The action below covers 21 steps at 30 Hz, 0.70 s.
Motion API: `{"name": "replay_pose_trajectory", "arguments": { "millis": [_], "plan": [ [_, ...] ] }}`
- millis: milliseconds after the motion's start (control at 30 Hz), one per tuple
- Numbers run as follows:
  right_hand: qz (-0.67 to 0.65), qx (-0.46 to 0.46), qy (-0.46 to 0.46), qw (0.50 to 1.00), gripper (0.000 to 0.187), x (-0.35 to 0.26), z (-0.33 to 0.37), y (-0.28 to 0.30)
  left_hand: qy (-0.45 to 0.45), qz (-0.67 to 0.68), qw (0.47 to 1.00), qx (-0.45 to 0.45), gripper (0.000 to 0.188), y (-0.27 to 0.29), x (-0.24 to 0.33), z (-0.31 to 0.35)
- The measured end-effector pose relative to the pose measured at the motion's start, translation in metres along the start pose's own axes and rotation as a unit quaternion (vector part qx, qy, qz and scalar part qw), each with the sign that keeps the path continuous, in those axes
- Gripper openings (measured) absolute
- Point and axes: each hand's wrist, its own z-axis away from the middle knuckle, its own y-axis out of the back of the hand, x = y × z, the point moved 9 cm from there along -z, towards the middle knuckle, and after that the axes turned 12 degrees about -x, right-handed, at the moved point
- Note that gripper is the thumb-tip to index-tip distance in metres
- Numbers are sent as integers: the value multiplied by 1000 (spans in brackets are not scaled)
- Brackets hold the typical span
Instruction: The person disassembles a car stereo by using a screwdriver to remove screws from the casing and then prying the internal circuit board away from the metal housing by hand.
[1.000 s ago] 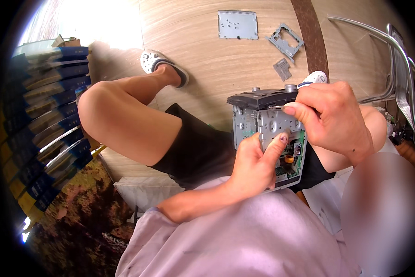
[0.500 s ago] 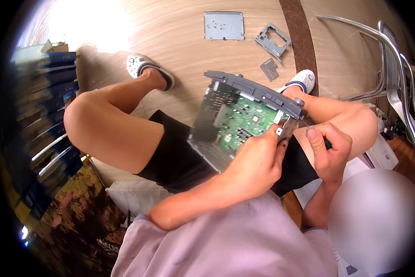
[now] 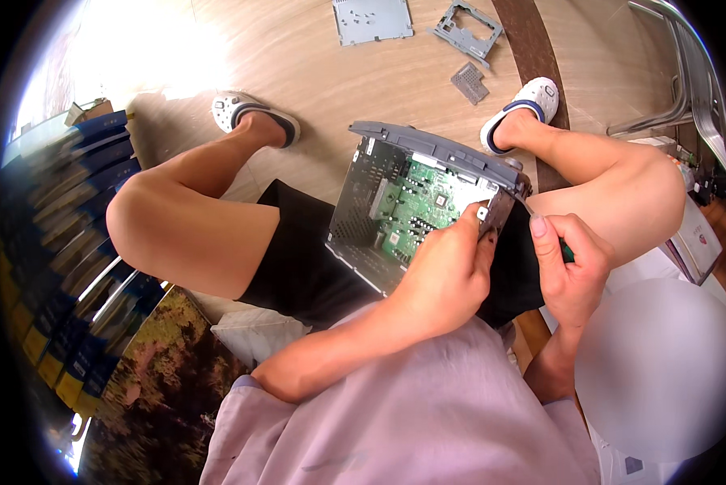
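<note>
Between my legs, above the black shorts, is a car stereo unit (image 3: 355,182) with its metal case open. A green circuit board (image 3: 428,198) shows inside it, and a dark grey front panel (image 3: 436,149) runs along the far edge. My left hand (image 3: 448,267) is closed on the case's right wall, fingers over the metal edge. In my right hand (image 3: 573,259) is a screwdriver (image 3: 569,254); a bit of green handle shows. Its thin shaft reaches toward the right end of the front panel; whether the tip touches there I cannot tell.
On the floor ahead lie a flat metal cover (image 3: 371,23) with several small screws on it, a metal bracket frame (image 3: 470,34) and a small perforated plate (image 3: 470,83). A metal chair (image 3: 686,73) stands at the right. Blue boxes or books (image 3: 96,162) are stacked at the left.
The view has shifted, so the floor parts sit higher in the picture. The stereo unit is turned slightly, and the screwdriver shaft now shows more plainly near its right corner. Both grips stay the same.
</note>
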Motion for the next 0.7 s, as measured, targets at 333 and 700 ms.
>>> {"name": "replay_pose_trajectory", "arguments": {
  "millis": [333, 700],
  "plan": [
    [56, 12, 24, 998, 11, -11, -3, -13, -31, 45, 998, 44, 31, 4, 10, -2],
    [97, 9, 33, 995, 11, -27, -8, -12, -9, 44, 999, 29, 32, 3, 9, 0]
  ]
}}
